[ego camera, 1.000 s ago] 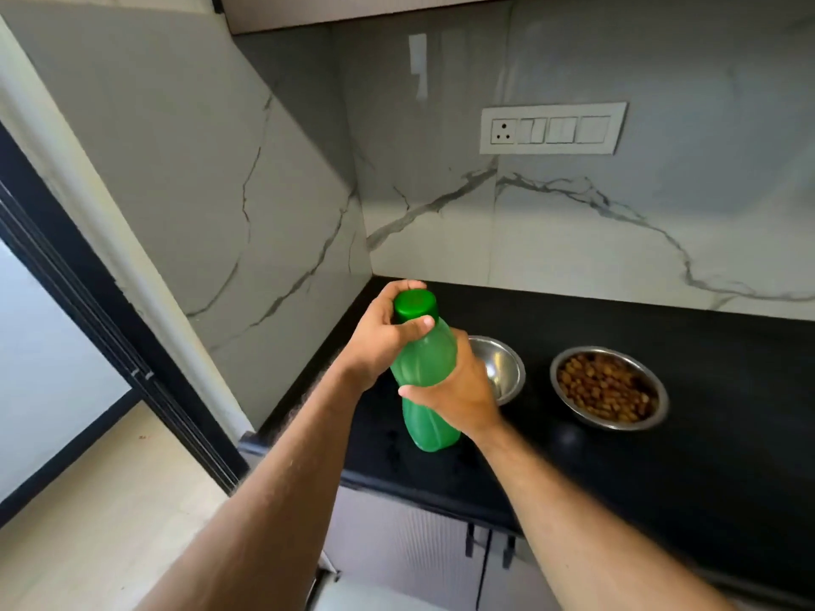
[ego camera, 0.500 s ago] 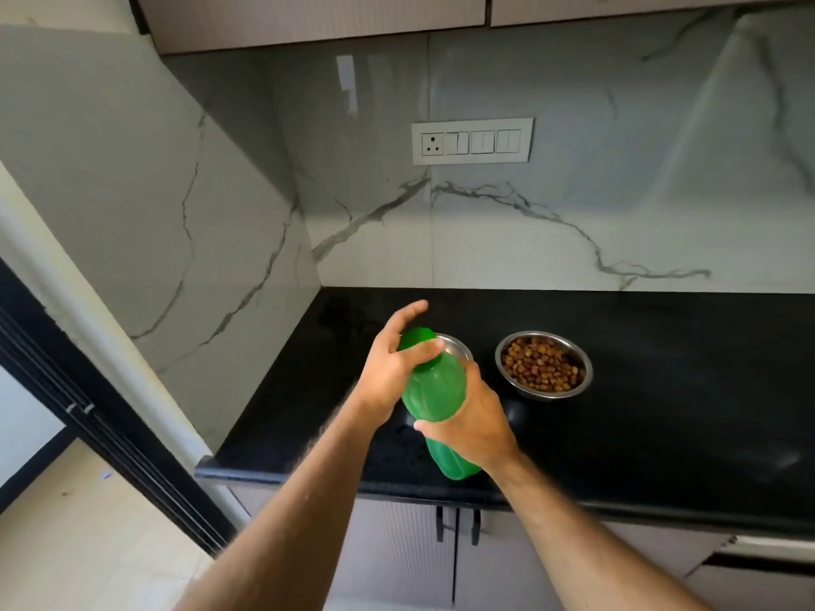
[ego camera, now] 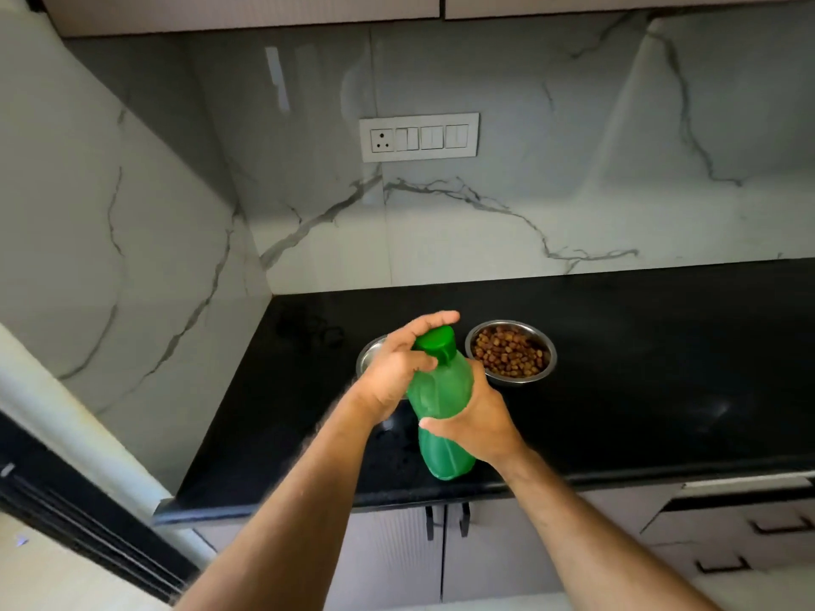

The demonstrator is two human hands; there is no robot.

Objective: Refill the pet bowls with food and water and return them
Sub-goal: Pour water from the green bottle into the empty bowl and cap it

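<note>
A green plastic bottle (ego camera: 441,407) with a green cap (ego camera: 434,343) is held tilted above the black counter (ego camera: 639,390). My right hand (ego camera: 478,423) grips the bottle's middle. My left hand (ego camera: 399,368) is closed around the neck and cap. Behind my left hand stands a steel bowl (ego camera: 369,355), mostly hidden, so its contents cannot be seen. To its right a second steel bowl (ego camera: 510,351) is full of brown kibble.
A marble wall with a switch panel (ego camera: 419,136) backs the counter and also closes it off on the left. Grey cabinet doors (ego camera: 397,562) with black handles sit below the counter edge. A dark door frame (ego camera: 66,513) runs at lower left.
My view has swung right and pulled back, so the bowls now sit nearer the centre. Both hands stay on the bottle; the left hand has shifted its hold on the cap.
</note>
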